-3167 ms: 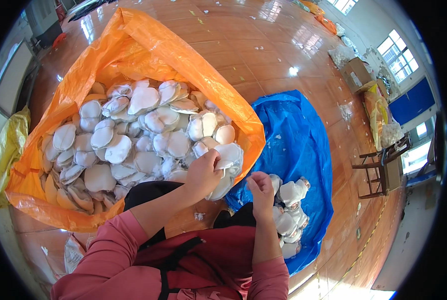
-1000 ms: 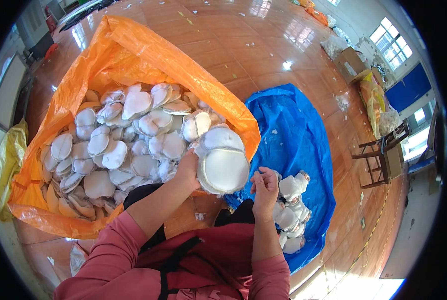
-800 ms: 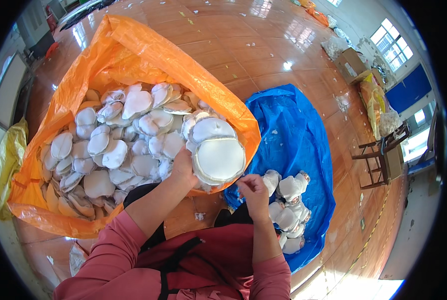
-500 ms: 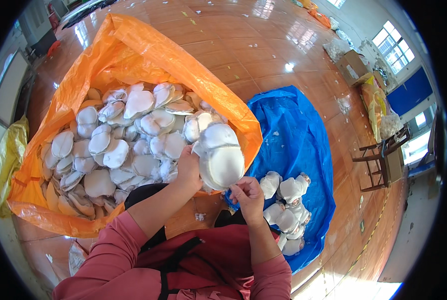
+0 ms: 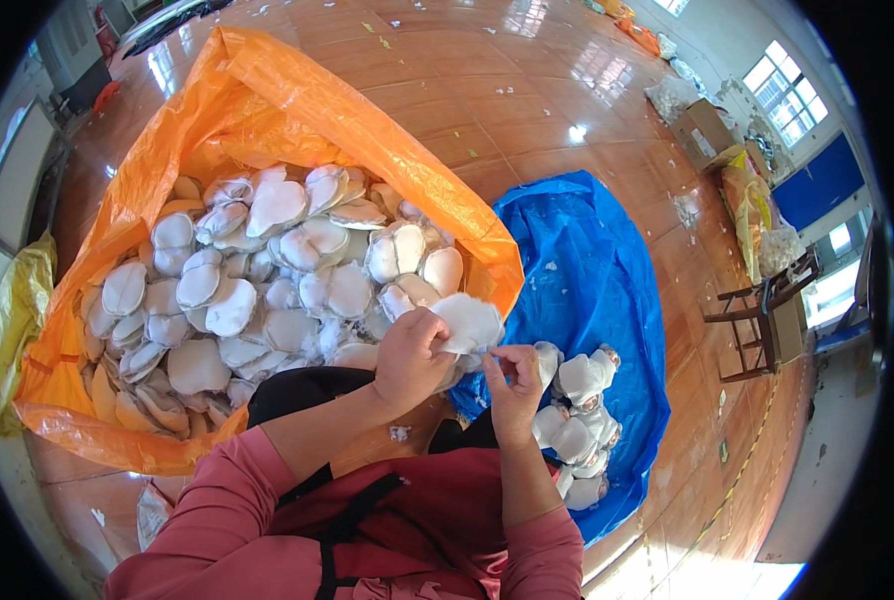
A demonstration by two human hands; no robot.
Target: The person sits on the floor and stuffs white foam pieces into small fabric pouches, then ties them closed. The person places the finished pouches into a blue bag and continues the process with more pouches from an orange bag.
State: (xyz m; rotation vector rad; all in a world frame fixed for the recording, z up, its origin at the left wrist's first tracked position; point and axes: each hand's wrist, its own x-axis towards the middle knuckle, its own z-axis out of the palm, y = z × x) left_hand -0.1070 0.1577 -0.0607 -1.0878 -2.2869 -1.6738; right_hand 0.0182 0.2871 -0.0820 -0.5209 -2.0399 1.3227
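A white padded fabric piece [image 5: 470,322] is up in front of me, over the near right edge of the orange sack [image 5: 297,85]. My left hand [image 5: 412,352] grips it at its left side, fingers curled closed. At the piece's lower right edge, my right hand [image 5: 514,388] has thumb and index finger pinched together; whether they hold the edge or a bit of fibre is too small to tell. Many similar white, two-lobed pieces [image 5: 199,366] fill the orange sack, some showing beige faces. Loose white fluff [image 5: 333,338] lies among them.
Right of the orange sack lies an open blue sack [image 5: 587,260] holding several white bundles [image 5: 573,440]. A wooden chair [image 5: 767,320] stands by the right wall, with a cardboard box [image 5: 705,135] farther back. A yellow sack [image 5: 19,335] leans at the left. Scraps dot the tiled floor.
The padded piece has tilted and turned, so its broad seamed face no longer shows. My left hand has shifted right and down with it; my right hand has moved slightly right.
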